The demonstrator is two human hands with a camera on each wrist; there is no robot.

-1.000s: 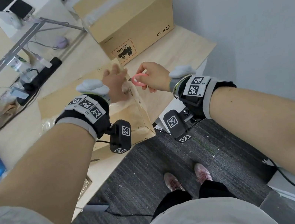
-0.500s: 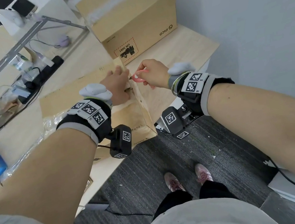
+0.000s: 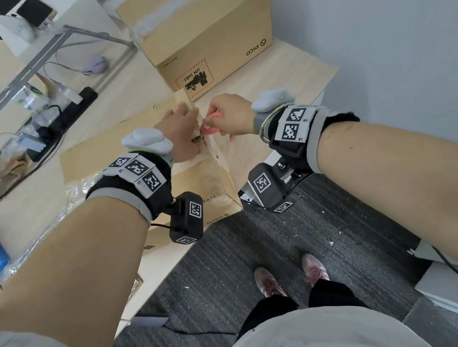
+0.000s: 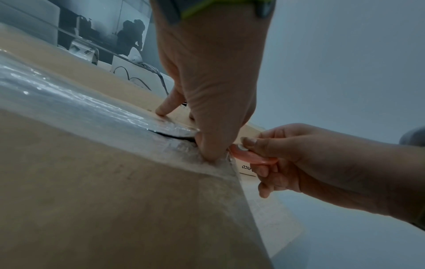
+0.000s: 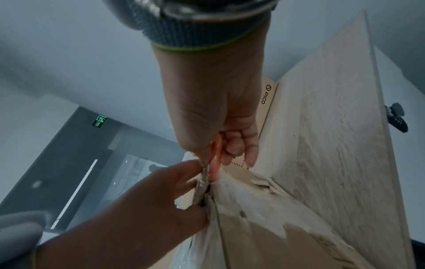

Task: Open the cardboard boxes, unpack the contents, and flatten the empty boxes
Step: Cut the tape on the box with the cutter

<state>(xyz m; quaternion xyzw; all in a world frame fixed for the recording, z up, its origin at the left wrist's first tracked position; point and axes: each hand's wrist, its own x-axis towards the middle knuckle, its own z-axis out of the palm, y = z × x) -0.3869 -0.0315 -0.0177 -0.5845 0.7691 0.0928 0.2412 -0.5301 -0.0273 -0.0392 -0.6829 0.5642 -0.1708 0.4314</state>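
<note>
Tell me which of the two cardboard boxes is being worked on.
The near box at the table edge: the left hand presses on it while the right hand holds a pink cutter at its taped corner. The PICO box behind stands untouched.

Right hand (image 5: 214, 109) grips pink cutter (image 5: 215, 163) at box (image 5: 264, 227) corner.

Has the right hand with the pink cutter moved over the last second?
Yes. The right hand has brought the pink cutter leftward, up against the near box corner where the left hand presses.

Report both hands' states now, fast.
Left hand: fingers pressing on the box, thumb at its taped edge.
Right hand: gripping the pink cutter at that edge.
</note>
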